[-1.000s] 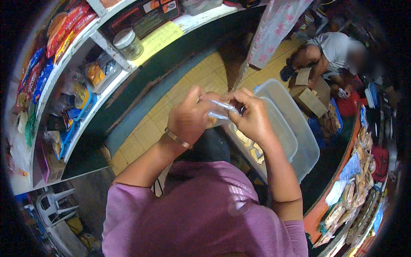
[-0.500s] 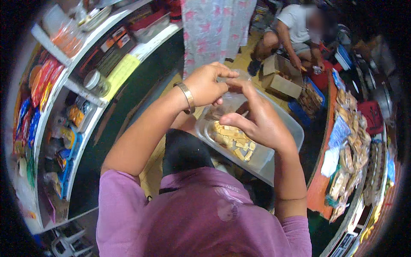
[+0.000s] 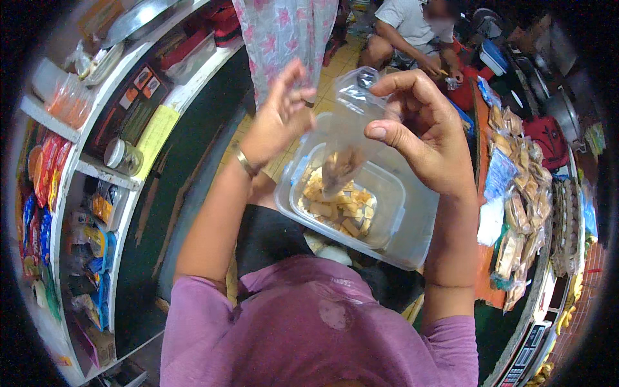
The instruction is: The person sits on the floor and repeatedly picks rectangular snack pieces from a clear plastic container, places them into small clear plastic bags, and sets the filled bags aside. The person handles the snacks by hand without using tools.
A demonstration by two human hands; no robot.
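My right hand (image 3: 422, 129) is closed, thumb and fingers pinching the top of a clear plastic bag (image 3: 362, 93). The bag hangs below it, its lower part blurred, with something brown (image 3: 342, 171) at the bottom. To the left, my left hand (image 3: 278, 122) is raised and empty, its fingers apart and smeared by motion. Below both hands, a clear plastic tub (image 3: 394, 184) holds many small, flat, pale yellow pieces (image 3: 345, 209). That tub sits inside a larger translucent plastic bin (image 3: 416, 226), in front of my lap.
Shelves (image 3: 122, 174) with packets and a lidded jar (image 3: 124, 157) line the left side. Many filled clear bags (image 3: 516, 206) lie along an orange-edged counter (image 3: 485, 258) at right. Beyond a flowered curtain (image 3: 287, 39), another person (image 3: 403, 32) crouches at the back.
My hands have drawn apart, the left moving left and the right moving right. The clear bag now hangs in plain sight from my right hand. The view has shifted, bringing more of the tub into sight.
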